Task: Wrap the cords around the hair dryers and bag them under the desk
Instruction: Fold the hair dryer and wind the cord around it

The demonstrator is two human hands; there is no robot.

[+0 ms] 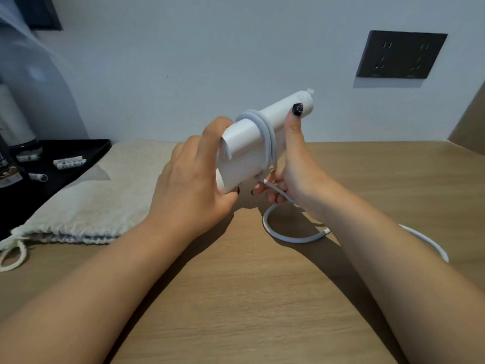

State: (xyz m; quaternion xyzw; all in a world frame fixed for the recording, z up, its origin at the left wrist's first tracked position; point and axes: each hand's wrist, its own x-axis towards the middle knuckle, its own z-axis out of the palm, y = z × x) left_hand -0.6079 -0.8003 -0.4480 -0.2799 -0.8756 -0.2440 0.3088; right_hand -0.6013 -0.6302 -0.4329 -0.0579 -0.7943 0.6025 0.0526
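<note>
I hold a white hair dryer (242,151) above the wooden desk (262,298), its handle pointing up and to the right. My left hand (189,185) grips the dryer's barrel. A couple of turns of the white cord (288,239) lie around the base of the handle. My right hand (296,166) holds the cord between curled fingers under the dryer, with its thumb up along the handle. The loose cord loops on the desk and passes under my right forearm. A cream drawstring bag (94,200) lies flat on the desk to the left.
A black tray (86,151) with small sachets and bottles sits at the far left. A dark wall socket panel (401,55) is on the wall at the upper right. The bag's drawstring loop (13,256) lies near the desk's left edge.
</note>
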